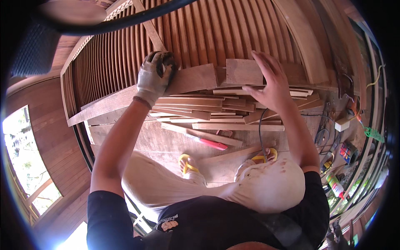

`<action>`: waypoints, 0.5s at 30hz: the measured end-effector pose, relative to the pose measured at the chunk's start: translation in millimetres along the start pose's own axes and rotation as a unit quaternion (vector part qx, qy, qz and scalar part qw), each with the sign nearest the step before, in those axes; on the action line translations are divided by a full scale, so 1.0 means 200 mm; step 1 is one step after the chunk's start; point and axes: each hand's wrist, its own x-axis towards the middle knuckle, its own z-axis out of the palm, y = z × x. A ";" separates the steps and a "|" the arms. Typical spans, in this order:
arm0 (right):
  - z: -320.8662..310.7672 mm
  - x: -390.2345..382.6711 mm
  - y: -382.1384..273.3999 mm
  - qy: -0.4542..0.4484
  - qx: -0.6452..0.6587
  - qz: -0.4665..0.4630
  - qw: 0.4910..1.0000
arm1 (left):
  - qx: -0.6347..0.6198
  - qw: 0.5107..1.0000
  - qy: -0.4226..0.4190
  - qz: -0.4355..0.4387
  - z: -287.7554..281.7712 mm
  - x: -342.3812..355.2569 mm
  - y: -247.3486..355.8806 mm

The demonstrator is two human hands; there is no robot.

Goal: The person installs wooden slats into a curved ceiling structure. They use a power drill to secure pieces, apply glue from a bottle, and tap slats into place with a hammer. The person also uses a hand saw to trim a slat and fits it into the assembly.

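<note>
A large wooden louvred panel (pixel 200 33) with closely set slats lies in front of me. My left hand (pixel 153 77), in a white and dark work glove, is at the panel's near rail (pixel 193 79), its fingers curled; what they hold, if anything, is hidden. The lower end of a diagonal wooden strip (pixel 151 31) reaches the gloved fingers. My bare right hand (pixel 273 83) is open, thumb and fingers apart, just right of a short wooden block (pixel 244 71) on the rail. Whether it touches the block I cannot tell.
Thin wooden strips (pixel 191 104) are piled below the rail. A red-handled saw (pixel 212 143) lies nearer my feet. To the right are a black cable (pixel 325 137), a can (pixel 348 152) and a bottle (pixel 334 185). A dark curved bar (pixel 121 25) crosses the upper left.
</note>
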 end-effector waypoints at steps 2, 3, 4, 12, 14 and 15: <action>-0.01 -0.02 0.02 -0.008 0.003 -0.006 1.000 | -0.026 1.000 0.005 -0.011 0.01 -0.04 0.09; -0.01 -0.02 0.04 -0.013 0.003 -0.006 1.000 | -0.223 0.972 -0.066 0.000 0.01 -0.01 0.13; 0.00 -0.02 0.06 -0.015 -0.003 -0.019 1.000 | -0.194 0.977 -0.050 0.073 0.03 -0.02 0.19; -0.05 0.02 0.09 -0.024 0.074 -0.029 0.997 | 0.000 0.981 -0.130 0.143 0.05 -0.02 0.36; -0.05 0.03 0.09 -0.021 0.078 -0.030 0.996 | -0.008 0.981 -0.124 0.150 0.06 -0.02 0.35; -0.06 0.04 0.09 -0.022 0.078 -0.031 0.996 | -0.012 0.981 -0.121 0.153 0.06 -0.02 0.36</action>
